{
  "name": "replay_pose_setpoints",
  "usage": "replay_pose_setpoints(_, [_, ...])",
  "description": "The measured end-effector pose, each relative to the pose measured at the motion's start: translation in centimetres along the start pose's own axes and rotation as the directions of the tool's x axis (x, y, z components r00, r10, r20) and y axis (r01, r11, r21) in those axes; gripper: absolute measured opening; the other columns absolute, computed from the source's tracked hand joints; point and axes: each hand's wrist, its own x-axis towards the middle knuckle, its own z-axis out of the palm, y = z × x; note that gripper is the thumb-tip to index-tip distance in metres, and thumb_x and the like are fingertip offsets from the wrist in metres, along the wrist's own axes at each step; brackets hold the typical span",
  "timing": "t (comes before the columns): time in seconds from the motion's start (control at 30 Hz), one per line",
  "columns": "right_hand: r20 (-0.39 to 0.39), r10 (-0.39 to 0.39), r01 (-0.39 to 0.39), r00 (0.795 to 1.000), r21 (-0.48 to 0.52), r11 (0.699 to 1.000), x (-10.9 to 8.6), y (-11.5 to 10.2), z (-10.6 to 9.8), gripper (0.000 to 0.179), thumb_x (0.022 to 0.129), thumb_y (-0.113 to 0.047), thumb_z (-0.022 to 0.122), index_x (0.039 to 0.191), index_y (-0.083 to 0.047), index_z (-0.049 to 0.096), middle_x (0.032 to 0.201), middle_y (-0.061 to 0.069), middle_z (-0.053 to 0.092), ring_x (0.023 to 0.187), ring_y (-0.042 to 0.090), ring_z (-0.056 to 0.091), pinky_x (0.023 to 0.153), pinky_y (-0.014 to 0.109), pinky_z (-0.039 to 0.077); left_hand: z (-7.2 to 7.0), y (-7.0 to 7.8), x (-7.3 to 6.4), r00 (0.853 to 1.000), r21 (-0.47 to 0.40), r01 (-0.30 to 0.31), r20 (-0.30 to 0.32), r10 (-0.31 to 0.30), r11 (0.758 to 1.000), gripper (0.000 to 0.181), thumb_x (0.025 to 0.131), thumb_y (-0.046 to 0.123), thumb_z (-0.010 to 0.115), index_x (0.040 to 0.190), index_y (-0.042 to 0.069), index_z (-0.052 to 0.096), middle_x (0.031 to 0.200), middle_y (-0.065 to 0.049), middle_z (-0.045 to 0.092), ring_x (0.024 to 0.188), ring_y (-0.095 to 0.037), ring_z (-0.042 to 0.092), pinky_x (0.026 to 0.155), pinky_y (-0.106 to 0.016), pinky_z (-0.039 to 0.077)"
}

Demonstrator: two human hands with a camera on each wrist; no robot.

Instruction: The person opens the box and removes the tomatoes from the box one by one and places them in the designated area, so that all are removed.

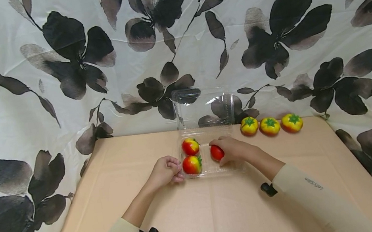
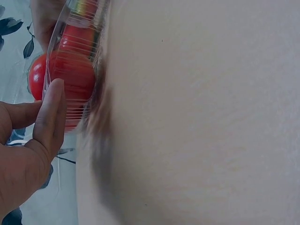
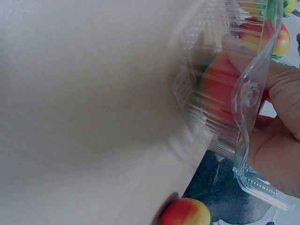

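A clear plastic clamshell box (image 1: 212, 168) stands on the table with its lid (image 1: 194, 110) raised at the back. Two red-and-yellow tomatoes with green tops, a rear one (image 1: 190, 146) and a front one (image 1: 191, 165), sit along its left side. My left hand (image 1: 163, 171) pinches the box's left rim between thumb and fingers. Inside the right part of the box, my right hand (image 1: 233, 149) grips a red tomato (image 1: 217, 153). Through the box wall in the right wrist view, that tomato (image 3: 218, 89) shows low in the box, with fingers around it.
Right of the box, near the table's back edge, three yellow-and-red tomatoes stand in a row: a left one (image 1: 249, 127), a middle one (image 1: 269, 127) and a right one (image 1: 292, 123). Behind the tan table (image 1: 215, 216) hangs a white cloth (image 1: 213, 59) with dark flowers.
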Motion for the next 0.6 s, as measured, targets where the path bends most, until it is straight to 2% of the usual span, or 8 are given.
replay_pose_setpoints(0.23, [-0.008,0.026,-0.026,1.000,0.016,1.000,-0.01,0.00,0.09,0.080,0.078,-0.020,0.092,0.147,-0.018,0.052,0.134,0.016,0.053,0.121,0.035,0.055,0.101,0.052,0.061,-0.07,-0.05,0.05,1.000,0.000,0.004,-0.005,-0.004,1.000,0.015,0.097,-0.009,0.061,0.111,-0.012,0.055,0.082,-0.017,0.066,0.066,-0.022,0.072,0.071,-0.049,0.068])
replay_pose_setpoints(0.6, [-0.007,0.011,-0.011,1.000,0.018,1.000,-0.37,-0.24,0.30,0.077,0.079,-0.016,0.091,0.143,-0.017,0.050,0.128,0.013,0.054,0.116,0.032,0.056,0.100,0.049,0.061,0.04,-0.03,-0.05,1.000,-0.001,-0.005,0.004,0.005,1.000,0.015,0.097,-0.010,0.061,0.111,-0.012,0.055,0.080,-0.015,0.067,0.066,-0.022,0.073,0.072,-0.050,0.068])
